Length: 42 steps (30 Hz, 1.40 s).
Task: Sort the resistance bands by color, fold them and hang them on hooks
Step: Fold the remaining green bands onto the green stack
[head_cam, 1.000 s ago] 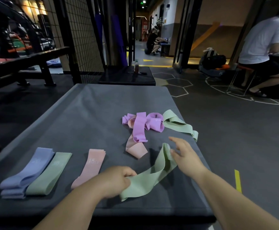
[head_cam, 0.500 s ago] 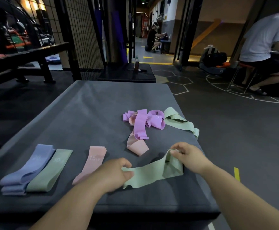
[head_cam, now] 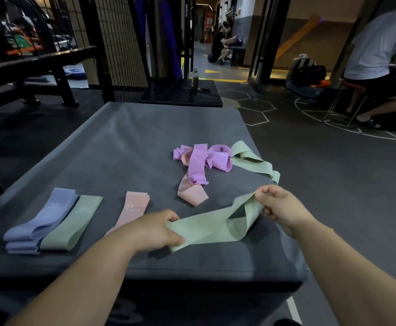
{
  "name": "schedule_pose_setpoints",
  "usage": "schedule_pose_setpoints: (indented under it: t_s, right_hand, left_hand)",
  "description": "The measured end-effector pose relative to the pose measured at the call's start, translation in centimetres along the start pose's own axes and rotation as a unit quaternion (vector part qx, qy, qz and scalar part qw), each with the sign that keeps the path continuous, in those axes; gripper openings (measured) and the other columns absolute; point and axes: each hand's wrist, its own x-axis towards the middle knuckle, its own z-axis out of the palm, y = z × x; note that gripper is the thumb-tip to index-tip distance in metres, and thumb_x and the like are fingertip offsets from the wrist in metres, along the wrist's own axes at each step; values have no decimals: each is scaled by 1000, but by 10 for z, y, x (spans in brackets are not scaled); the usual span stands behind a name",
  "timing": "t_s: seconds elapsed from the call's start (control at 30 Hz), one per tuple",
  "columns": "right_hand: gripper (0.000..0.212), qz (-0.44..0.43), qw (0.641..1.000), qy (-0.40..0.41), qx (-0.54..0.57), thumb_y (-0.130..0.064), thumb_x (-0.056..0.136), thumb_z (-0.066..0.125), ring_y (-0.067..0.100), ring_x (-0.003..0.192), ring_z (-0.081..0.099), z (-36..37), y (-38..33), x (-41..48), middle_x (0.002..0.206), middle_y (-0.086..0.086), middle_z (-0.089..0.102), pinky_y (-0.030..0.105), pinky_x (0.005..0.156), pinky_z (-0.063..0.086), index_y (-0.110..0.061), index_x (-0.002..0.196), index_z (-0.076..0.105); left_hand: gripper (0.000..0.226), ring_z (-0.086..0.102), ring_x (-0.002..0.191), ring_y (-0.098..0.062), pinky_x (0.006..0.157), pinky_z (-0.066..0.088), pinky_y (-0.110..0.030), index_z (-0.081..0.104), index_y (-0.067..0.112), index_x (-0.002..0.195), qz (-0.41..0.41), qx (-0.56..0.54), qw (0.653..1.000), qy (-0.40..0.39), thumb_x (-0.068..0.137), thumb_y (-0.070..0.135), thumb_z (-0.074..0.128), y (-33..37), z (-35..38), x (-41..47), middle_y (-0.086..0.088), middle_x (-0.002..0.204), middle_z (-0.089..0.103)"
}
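Note:
A green band (head_cam: 211,225) stretches between my two hands just above the grey padded box (head_cam: 126,142). My left hand (head_cam: 154,229) grips its near end, and my right hand (head_cam: 279,208) pinches its far end, where the loop gapes. Folded bands lie at the near left: a blue band (head_cam: 41,220), a green folded band (head_cam: 71,223) and a pink folded band (head_cam: 133,209). Further back sits a tangle of purple bands (head_cam: 201,161) over a pink loose band (head_cam: 191,194), with another green loose band (head_cam: 253,163) beside it.
Right of the box is dark gym floor with white hexagon lines. A black low platform (head_cam: 180,92) with a bottle (head_cam: 195,78) stands behind the box. A seated person (head_cam: 380,57) is at the far right, a mesh fence (head_cam: 121,43) at the back left.
My right hand took hold of the green band's far end and drew it out to the right. The band now hangs stretched between both hands instead of lying on the box.

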Motion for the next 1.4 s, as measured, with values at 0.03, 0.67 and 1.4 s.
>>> schedule_pose_setpoints:
  t_s: [0.03, 0.67, 1.4]
  right_hand:
    - [15, 6, 1000, 11, 12, -11, 96, 58, 7, 45, 38, 0, 1, 1, 59, -3, 48, 15, 38, 24, -15, 82, 58]
    - [14, 56, 981, 185, 17, -5, 89, 62, 17, 62, 56, -12, 21, 14, 84, 5, 64, 29, 58, 50, -17, 83, 58]
    - [20, 53, 980, 167, -97, -8, 93, 42, 20, 56, 59, -8, 13, 0, 84, 2, 61, 27, 50, 45, -22, 85, 54]
  left_hand:
    - [41, 64, 93, -11, 90, 52, -35, 58, 39, 105, -2, -7, 1000, -2, 68, 45, 73, 0, 0, 0, 10, 100, 66]
    - [14, 58, 63, -14, 63, 47, -27, 65, 20, 79, 26, -69, 991, 113, 90, 29, 62, 0, 10, 17, 1, 74, 69]
    - [32, 58, 57, -13, 57, 43, -27, 56, 19, 77, 4, -53, 982, 183, 96, 43, 51, 2, 20, 25, 6, 58, 64]
